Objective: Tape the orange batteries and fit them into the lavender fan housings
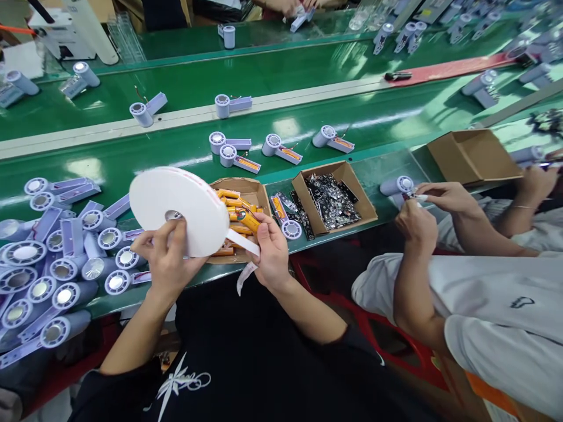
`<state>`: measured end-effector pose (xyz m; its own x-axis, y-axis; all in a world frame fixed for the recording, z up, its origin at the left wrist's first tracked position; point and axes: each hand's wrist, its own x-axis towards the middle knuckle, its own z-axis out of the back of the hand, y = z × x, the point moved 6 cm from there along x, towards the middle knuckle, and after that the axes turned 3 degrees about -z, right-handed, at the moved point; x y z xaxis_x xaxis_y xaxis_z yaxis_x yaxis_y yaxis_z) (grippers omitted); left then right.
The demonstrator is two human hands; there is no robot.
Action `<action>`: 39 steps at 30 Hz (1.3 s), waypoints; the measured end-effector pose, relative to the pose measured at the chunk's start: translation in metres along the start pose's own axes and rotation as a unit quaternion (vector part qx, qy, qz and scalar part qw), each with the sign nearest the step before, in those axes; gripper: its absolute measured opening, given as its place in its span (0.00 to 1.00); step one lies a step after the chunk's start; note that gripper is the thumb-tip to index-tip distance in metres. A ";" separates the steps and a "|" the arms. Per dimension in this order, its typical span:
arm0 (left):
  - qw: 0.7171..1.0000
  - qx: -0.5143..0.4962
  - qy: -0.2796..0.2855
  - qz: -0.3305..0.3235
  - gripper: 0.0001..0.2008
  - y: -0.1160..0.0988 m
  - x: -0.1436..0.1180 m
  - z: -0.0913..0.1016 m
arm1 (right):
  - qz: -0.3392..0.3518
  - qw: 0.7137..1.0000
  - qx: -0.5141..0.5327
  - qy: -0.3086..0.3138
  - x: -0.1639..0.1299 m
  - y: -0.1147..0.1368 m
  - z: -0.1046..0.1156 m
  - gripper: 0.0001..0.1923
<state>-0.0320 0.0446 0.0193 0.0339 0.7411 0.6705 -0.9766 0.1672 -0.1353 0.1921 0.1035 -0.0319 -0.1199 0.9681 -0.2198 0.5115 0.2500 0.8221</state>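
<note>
My left hand [169,258] grips a large white roll of tape [202,205], fingers at its centre hole. A strip of tape [243,241] runs from the roll to my right hand [271,255], and its loose end [245,276] hangs below. Between the thumb and fingers of my right hand is an orange cylindrical battery [248,221]. Under the roll and partly hidden by it, a cardboard box [259,190] holds several more orange batteries. Just right of my right hand lies a lilac handheld fan body [291,228] with an orange battery in its handle.
Several lilac fan bodies [65,296] are heaped at the left. A box of circuit boards [372,214] stands to the right, near a co-worker's hands [417,220] on another fan body. More fan bodies [272,145] lie on the green conveyor belt [176,149] ahead.
</note>
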 end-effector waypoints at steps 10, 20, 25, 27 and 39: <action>0.999 0.030 0.014 0.010 0.33 0.003 0.000 0.009 | 0.229 0.957 -0.159 -0.085 -0.002 0.049 0.046 0.16; 0.997 0.008 0.062 -0.035 0.34 -0.025 -0.011 -0.003 | 0.133 0.978 -0.157 -0.021 0.002 0.015 0.009 0.31; 0.990 0.026 0.136 -0.025 0.34 -0.017 -0.005 -0.003 | 0.010 0.965 -0.174 0.195 0.024 0.033 -0.007 0.31; 0.986 0.026 0.162 0.008 0.34 -0.025 -0.009 -0.008 | 0.019 0.981 -0.122 0.150 0.031 0.035 -0.008 0.32; 0.845 -0.109 0.505 -0.138 0.19 -0.008 0.113 -0.115 | 0.170 0.983 -0.059 -0.037 0.129 0.125 0.097 0.40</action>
<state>0.0044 0.2016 0.0120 0.5255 0.8127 -0.2518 -0.8433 0.4582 -0.2810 0.3229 0.2581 -0.0083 0.1059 0.9934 0.0439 0.4088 -0.0837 0.9088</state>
